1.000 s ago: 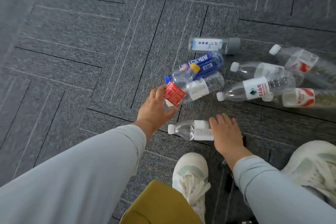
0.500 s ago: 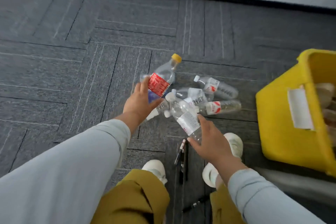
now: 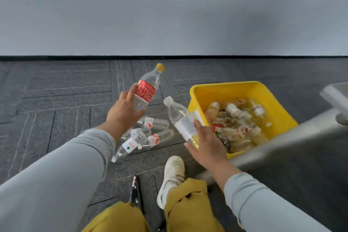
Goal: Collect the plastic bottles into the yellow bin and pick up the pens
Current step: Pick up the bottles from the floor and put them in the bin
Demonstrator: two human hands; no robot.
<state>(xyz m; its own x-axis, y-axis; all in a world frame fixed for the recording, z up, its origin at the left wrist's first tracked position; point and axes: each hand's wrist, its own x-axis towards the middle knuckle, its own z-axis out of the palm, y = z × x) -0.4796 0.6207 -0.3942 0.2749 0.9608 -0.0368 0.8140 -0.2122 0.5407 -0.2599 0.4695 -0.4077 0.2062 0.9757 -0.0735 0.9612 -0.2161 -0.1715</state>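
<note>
My left hand [image 3: 124, 113] grips a clear bottle with a red label and yellow cap [image 3: 147, 86], raised above the floor. My right hand [image 3: 208, 143] holds a clear bottle with a white label and white cap [image 3: 180, 118] at the near left corner of the yellow bin [image 3: 226, 88]. The bin holds several plastic bottles [image 3: 239, 124]. More clear bottles [image 3: 143, 137] lie on the carpet between my arms. Pens [image 3: 134, 188] lie on the floor by my knees.
Grey carpet tiles run to a black skirting and pale wall [image 3: 169, 15]. A grey metal frame [image 3: 293, 141] crosses the right side, over the bin's near edge. My white shoe [image 3: 172, 177] and yellow trousers are at the bottom.
Both hands lifted their bottles and carried them up and rightward toward the bin. The view tilted up, so the wall and the whole bin came into sight.
</note>
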